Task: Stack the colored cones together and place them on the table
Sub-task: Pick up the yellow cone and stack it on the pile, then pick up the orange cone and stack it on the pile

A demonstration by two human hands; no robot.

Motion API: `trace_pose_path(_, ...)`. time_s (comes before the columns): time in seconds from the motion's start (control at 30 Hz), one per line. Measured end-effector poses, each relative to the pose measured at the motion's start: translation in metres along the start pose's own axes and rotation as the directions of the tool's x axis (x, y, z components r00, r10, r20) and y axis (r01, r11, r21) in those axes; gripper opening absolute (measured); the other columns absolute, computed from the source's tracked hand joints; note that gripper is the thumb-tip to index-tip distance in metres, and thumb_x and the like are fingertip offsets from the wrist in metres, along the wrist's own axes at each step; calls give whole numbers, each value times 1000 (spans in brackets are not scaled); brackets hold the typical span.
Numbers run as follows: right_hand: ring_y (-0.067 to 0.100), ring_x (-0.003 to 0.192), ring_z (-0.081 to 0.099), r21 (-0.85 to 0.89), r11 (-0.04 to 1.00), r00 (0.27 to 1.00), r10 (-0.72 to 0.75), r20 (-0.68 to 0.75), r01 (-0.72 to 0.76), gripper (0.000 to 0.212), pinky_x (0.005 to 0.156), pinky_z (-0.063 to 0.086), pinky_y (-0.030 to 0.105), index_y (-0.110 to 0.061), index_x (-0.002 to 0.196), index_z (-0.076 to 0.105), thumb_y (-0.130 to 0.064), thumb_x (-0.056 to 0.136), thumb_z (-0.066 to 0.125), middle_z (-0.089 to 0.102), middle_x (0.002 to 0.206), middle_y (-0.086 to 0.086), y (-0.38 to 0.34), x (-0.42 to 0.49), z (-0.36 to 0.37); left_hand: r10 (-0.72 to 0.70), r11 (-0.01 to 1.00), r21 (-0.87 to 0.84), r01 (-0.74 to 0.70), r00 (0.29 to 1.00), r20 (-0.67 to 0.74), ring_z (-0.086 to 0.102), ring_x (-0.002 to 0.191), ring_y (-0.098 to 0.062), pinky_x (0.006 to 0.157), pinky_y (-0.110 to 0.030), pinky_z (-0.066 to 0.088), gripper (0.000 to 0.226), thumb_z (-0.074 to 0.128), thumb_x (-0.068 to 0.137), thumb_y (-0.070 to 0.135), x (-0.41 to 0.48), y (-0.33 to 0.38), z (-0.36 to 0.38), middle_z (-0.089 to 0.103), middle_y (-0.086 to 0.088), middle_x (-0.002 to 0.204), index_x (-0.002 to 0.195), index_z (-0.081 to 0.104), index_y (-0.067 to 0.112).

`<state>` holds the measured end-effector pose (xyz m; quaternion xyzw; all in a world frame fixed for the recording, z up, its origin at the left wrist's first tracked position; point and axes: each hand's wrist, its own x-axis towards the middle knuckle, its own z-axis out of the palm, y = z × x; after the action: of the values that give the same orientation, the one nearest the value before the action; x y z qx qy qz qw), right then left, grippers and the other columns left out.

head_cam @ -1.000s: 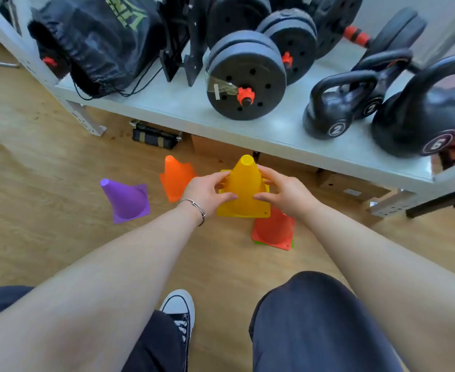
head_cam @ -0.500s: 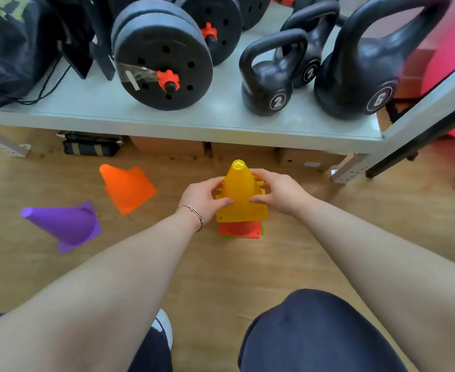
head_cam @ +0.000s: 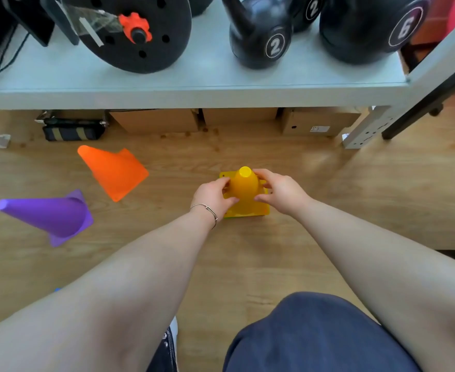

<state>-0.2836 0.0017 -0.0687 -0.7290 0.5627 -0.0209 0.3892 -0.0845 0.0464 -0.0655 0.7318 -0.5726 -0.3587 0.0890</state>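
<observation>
A yellow cone (head_cam: 243, 187) stands upright on the wooden floor, seated over other cones; only a thin green edge (head_cam: 231, 216) shows under its base. My left hand (head_cam: 213, 196) grips its left side and my right hand (head_cam: 280, 190) grips its right side. An orange cone (head_cam: 115, 170) lies on its side to the left. Further left a purple cone (head_cam: 48, 214) lies on its side, tip pointing left.
A grey metal shelf (head_cam: 194, 95) runs across the top, carrying a weight plate (head_cam: 138, 30) and kettlebells (head_cam: 261, 36). Cardboard boxes (head_cam: 156, 120) and a dark pouch (head_cam: 73, 130) sit under it. A shelf leg (head_cam: 363, 130) stands at the right. My knee (head_cam: 315, 336) is below.
The yellow cone has gone down onto the red and green cones, covering the red one. My view has tilted closer to the floor.
</observation>
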Motion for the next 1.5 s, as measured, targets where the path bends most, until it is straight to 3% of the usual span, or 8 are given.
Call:
trace_pose_path(0.47, 31, 115, 61, -71, 995, 997, 66, 43, -63, 76, 93, 54, 44, -33, 145, 37, -31, 80, 78, 63, 127, 10, -7, 9, 8, -56, 994, 92, 53, 998, 30, 61, 117, -27, 99, -38, 49, 60, 71, 81, 39, 6, 1, 10, 65, -6, 128, 135, 51, 18)
trace_pose_path(0.7, 31, 110, 60, -415, 907, 996, -87, -21, 71, 70, 82, 55, 43, -34, 148, 34, -36, 87, 69, 57, 130, 6, -17, -5, -8, 21, 939, 340, -54, 995, 99, 57, 116, -34, 92, -41, 49, 54, 58, 91, 37, 3, 9, -3, 59, -12, 128, 138, 43, 15)
trace_pose_path(0.8, 34, 117, 57, -548, 828, 979, -190, -74, 120, 69, 89, 51, 44, -27, 147, 36, -34, 88, 70, 56, 137, 9, -21, -10, -19, 39, 891, 447, -79, 994, 97, 55, 117, -35, 88, -43, 48, 54, 53, 93, 37, -1, 9, -13, 54, -12, 132, 140, 38, 15)
trace_pose_path(0.9, 37, 127, 53, -641, 764, 953, -245, -180, 76, 73, 109, 38, 50, -18, 148, 37, -36, 86, 71, 56, 137, 15, -29, -11, -34, 85, 830, 552, -78, 996, 13, 53, 121, -33, 91, -42, 45, 55, 53, 93, 40, -7, 7, -26, 53, -10, 135, 140, 37, 15)
trace_pose_path(1.03, 36, 135, 45, -654, 756, 927, -255, -276, 13, 79, 115, 31, 52, -15, 148, 35, -43, 83, 71, 54, 139, 14, -51, -10, -53, 118, 790, 613, -10, 983, -137, 33, 141, -29, 113, -43, 29, 69, 53, 92, 47, -16, -3, -46, 36, -11, 153, 147, 28, 14)
trace_pose_path(1.33, 35, 130, 50, -745, 654, 892, -405, -199, 131, 75, 108, 39, 49, -11, 140, 47, -46, 79, 75, 59, 132, 12, -131, 5, -54, 74, 745, 642, 180, 935, -348, 20, 147, -30, 119, -48, 19, 82, 54, 88, 54, -33, -36, -118, 24, -14, 159, 151, 21, 13)
trace_pose_path(1.5, 33, 138, 42, -764, 601, 880, -466, -95, 236, 77, 115, 33, 47, -13, 147, 39, -48, 85, 69, 51, 144, 11, -176, 27, -29, 14, 736, 617, 280, 904, -428, 25, 145, -31, 116, -49, 24, 84, 61, 85, 52, -45, -79, -157, 28, -15, 156, 149, 27, 11)
